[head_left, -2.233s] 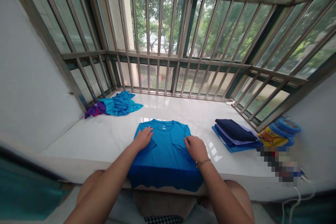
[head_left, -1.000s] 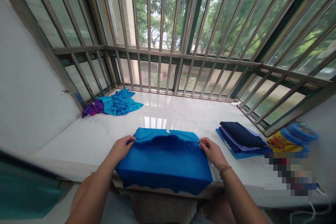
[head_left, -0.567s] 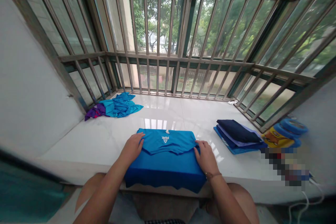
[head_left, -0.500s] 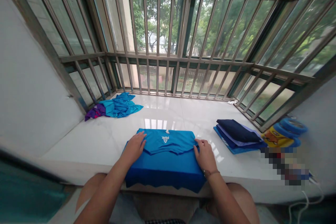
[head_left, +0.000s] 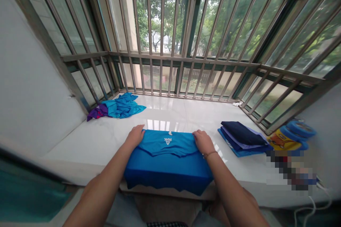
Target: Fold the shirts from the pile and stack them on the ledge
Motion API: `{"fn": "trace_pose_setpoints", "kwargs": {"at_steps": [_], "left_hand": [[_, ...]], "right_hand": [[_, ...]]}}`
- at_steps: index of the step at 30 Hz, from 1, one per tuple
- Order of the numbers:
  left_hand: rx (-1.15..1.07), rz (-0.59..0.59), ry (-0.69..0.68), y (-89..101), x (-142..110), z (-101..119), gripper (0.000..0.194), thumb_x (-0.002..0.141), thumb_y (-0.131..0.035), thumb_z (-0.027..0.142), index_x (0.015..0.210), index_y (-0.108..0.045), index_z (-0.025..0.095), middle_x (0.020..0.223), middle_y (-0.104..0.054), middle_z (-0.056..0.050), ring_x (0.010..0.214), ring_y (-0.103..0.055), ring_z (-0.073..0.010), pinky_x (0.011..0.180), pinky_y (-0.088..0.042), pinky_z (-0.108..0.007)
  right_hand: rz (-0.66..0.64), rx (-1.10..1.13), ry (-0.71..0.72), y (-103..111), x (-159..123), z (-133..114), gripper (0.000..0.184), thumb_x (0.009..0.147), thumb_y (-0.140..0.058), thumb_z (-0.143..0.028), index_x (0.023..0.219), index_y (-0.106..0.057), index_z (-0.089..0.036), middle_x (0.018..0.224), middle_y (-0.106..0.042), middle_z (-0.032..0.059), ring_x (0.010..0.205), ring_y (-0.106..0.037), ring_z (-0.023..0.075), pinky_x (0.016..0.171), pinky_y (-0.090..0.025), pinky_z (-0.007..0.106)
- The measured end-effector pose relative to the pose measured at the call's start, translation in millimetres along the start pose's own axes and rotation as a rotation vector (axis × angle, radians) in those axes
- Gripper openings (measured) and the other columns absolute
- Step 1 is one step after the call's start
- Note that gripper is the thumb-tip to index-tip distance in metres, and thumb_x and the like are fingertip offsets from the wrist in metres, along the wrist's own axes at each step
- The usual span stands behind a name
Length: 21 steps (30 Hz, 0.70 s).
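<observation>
A blue T-shirt [head_left: 170,165] with a white PEAK logo lies partly folded in front of me, its top part turned down over the body. Its lower end hangs over the front edge of the white ledge [head_left: 80,149]. At the far left corner of the fold, my left hand [head_left: 136,136] has its fingers curled over the edge, gripping the cloth. My right hand [head_left: 204,142], with a thin bracelet on the wrist, holds the far right corner in the same way. Fingertips of both hands are partly hidden behind the fold.
A crumpled heap of light blue and purple clothes [head_left: 124,106] lies at the back left. On the right is a stack of folded dark and blue clothes [head_left: 243,136], beside a blue and yellow container [head_left: 289,136] and a blurred-out patch. Metal bars [head_left: 183,58] line the window.
Both hands have moved from the sides of the shirt to its far corners, and their fingers have closed over the edge. The folded shirt lies nearly as before.
</observation>
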<state>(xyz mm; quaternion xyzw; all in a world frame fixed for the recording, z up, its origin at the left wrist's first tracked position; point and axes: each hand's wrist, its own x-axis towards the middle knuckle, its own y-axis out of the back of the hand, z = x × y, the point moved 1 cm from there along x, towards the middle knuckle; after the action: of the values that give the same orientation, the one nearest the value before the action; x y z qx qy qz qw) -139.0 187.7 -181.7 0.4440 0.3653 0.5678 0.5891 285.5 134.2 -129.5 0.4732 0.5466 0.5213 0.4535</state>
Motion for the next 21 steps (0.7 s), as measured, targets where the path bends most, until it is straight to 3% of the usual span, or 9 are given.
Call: {"fn": "trace_pose_setpoints", "kwargs": {"at_steps": [3,6,12,17,21], "left_hand": [[-0.007,-0.104,0.002,7.8,26,-5,0.034,0.090,-0.069,0.028,0.120,-0.079,0.018,0.132,-0.076,-0.016,0.125,-0.069,-0.0323,0.108,-0.052,-0.040],[-0.048,-0.212,0.000,16.4,43,-12,0.016,0.078,-0.080,0.031,0.090,-0.081,0.021,0.101,-0.081,-0.010,0.103,-0.074,-0.0290,0.091,-0.053,-0.034],[-0.210,-0.341,0.042,30.5,57,-17,0.027,0.064,-0.087,0.047,0.070,-0.076,0.023,0.068,-0.074,0.000,0.072,-0.070,-0.0220,0.069,-0.049,-0.029],[-0.347,-0.190,0.120,34.9,66,-2,0.038,0.068,-0.083,0.058,0.074,-0.072,0.021,0.066,-0.071,0.000,0.066,-0.067,-0.0209,0.063,-0.049,-0.029],[-0.402,0.007,0.136,54.8,77,13,0.035,0.078,-0.075,0.055,0.083,-0.072,0.020,0.076,-0.075,-0.003,0.075,-0.071,-0.0228,0.070,-0.051,-0.031]], "right_hand": [[-0.057,-0.005,0.018,-2,26,2,0.049,0.104,-0.053,-0.017,0.153,-0.060,-0.022,0.151,-0.063,0.0137,0.136,-0.057,0.0306,0.101,-0.049,0.037],[-0.145,-0.005,0.046,-8,43,7,0.062,0.098,-0.063,-0.014,0.159,-0.054,-0.022,0.151,-0.064,0.0136,0.135,-0.060,0.0287,0.102,-0.049,0.035],[-0.202,-0.036,0.048,-5,62,17,0.025,0.098,-0.068,-0.018,0.119,-0.081,-0.021,0.125,-0.074,0.0136,0.118,-0.068,0.0268,0.095,-0.051,0.032],[-0.031,-0.087,-0.040,18,75,17,0.029,0.106,-0.051,-0.018,0.118,-0.077,-0.019,0.127,-0.066,0.0180,0.117,-0.062,0.0290,0.086,-0.050,0.034],[0.127,-0.111,-0.083,46,78,17,0.034,0.109,-0.042,-0.019,0.125,-0.073,-0.020,0.129,-0.061,0.0182,0.116,-0.057,0.0294,0.084,-0.049,0.035]]}}
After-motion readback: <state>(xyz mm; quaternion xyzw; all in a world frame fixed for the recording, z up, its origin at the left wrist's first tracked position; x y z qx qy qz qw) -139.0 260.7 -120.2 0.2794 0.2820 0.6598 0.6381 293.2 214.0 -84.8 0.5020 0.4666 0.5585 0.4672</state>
